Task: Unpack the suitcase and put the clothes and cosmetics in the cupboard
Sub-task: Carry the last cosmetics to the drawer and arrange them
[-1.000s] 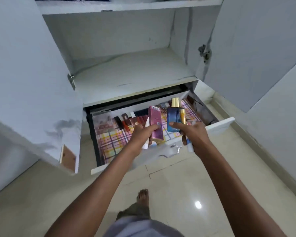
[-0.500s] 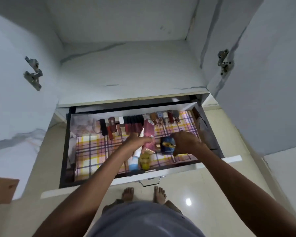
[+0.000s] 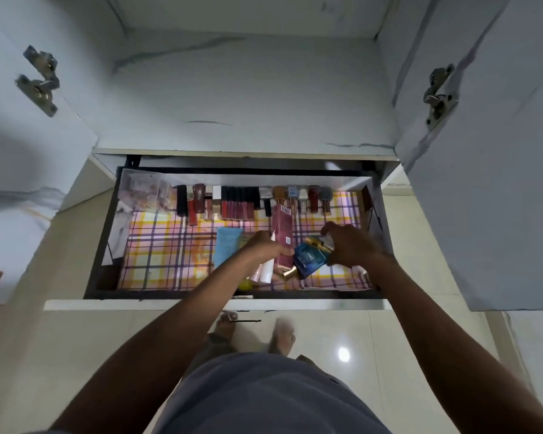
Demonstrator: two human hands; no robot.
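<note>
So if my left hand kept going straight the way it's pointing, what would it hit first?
Probably the pink box: your left hand points toward the drawer's back, thumb already at that box. Beyond stands the lipstick row; depth is unclear.

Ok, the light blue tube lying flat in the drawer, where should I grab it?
Pinch the light blue tube across its two long edges near mid-body, coming straight down from above. It lies flat on the checked liner, its left side clear; the left hand crowds its right edge.
</note>
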